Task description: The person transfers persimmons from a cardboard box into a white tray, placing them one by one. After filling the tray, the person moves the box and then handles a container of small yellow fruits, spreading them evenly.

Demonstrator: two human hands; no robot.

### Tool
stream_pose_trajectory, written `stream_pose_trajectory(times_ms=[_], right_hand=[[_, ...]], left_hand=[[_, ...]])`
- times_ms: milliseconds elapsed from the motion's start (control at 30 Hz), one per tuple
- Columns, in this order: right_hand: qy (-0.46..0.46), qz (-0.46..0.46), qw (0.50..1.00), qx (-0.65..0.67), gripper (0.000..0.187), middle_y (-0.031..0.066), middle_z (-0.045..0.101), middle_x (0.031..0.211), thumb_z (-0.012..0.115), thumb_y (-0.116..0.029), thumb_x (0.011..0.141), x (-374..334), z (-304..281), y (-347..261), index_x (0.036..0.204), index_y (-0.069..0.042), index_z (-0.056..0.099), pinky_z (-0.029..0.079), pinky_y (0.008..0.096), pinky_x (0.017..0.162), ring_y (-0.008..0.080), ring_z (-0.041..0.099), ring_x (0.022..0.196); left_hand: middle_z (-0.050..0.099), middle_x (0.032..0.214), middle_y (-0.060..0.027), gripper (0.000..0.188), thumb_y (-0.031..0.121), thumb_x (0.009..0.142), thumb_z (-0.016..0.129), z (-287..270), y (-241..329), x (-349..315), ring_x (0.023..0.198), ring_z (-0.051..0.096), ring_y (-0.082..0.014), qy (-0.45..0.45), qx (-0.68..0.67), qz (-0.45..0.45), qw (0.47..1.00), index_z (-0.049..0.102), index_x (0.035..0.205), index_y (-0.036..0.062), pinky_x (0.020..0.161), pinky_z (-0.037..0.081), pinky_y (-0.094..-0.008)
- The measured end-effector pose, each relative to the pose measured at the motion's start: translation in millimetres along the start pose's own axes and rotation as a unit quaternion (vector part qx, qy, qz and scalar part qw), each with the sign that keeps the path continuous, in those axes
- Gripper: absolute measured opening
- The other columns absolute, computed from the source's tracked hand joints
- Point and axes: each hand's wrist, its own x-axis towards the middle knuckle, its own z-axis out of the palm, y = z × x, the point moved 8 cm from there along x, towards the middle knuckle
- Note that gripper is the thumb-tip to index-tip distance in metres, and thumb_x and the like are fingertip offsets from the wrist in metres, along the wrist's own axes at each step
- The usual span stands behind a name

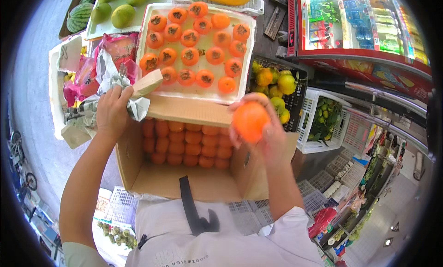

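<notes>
The right hand holds up a round, glossy orange persimmon, fingers curled around its sides, near the far right corner of an open brown cardboard box. Inside the box, smooth orange persimmons sit packed in tight rows toward the far side. The left hand, at the far left corner, has its fingers closed on crumpled white-and-grey paper. Beyond the box, a shallow white foam tray carries spaced-out orange persimmons with brown calyxes.
</notes>
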Motion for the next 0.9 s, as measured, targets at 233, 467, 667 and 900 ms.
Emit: stream_pose_trajectory(times_ms=[233, 467, 667, 900], right_hand=[[0.196, -0.040, 0.873, -0.444, 0.067, 0.0134, 0.066, 0.132, 0.091, -0.026, 0.092, 125, -131, -43, 0.143, -0.003, 0.055, 0.062, 0.0344, 0.092, 0.0197, 0.071, 0.112], [0.252, -0.236, 0.680, -0.647, 0.075, 0.0200, 0.063, 0.133, 0.095, -0.039, 0.086, 260, -176, -54, 0.139, -0.001, 0.058, 0.053, 0.0426, 0.108, 0.0325, 0.065, 0.123], [0.308, -0.206, 0.644, -0.669, 0.084, 0.0214, 0.062, 0.137, 0.093, -0.051, 0.086, 318, -216, -27, 0.143, -0.001, 0.057, 0.052, 0.0454, 0.109, 0.0369, 0.064, 0.126], [0.304, -0.153, 0.666, -0.664, 0.088, 0.0214, 0.061, 0.142, 0.096, -0.051, 0.082, 328, -220, -17, 0.143, -0.004, 0.054, 0.051, 0.0476, 0.113, 0.0383, 0.061, 0.133]], left_hand=[[0.059, 0.098, -0.0090, 0.035, 0.005, 0.090, 0.065, -1, 1, 1, 0.094, 0.063, -0.0322, -0.004, -0.029, -0.014, 0.999, 0.071, 0.123, 0.0136, 0.081, 0.049, -0.0459], [0.056, 0.094, -0.0082, 0.043, 0.009, 0.083, 0.070, -1, 1, 0, 0.089, 0.060, -0.0311, 0.010, -0.036, -0.008, 0.999, 0.073, 0.126, 0.0112, 0.077, 0.044, -0.0446], [0.056, 0.095, -0.0098, 0.047, 0.012, 0.079, 0.076, -6, 1, 4, 0.087, 0.060, -0.0321, 0.012, -0.048, -0.008, 0.999, 0.073, 0.125, 0.0091, 0.074, 0.044, -0.0443], [0.056, 0.094, -0.0096, 0.045, 0.014, 0.079, 0.077, -3, -2, 2, 0.086, 0.060, -0.0315, 0.013, -0.052, -0.015, 0.998, 0.074, 0.124, 0.0090, 0.073, 0.043, -0.0444]])
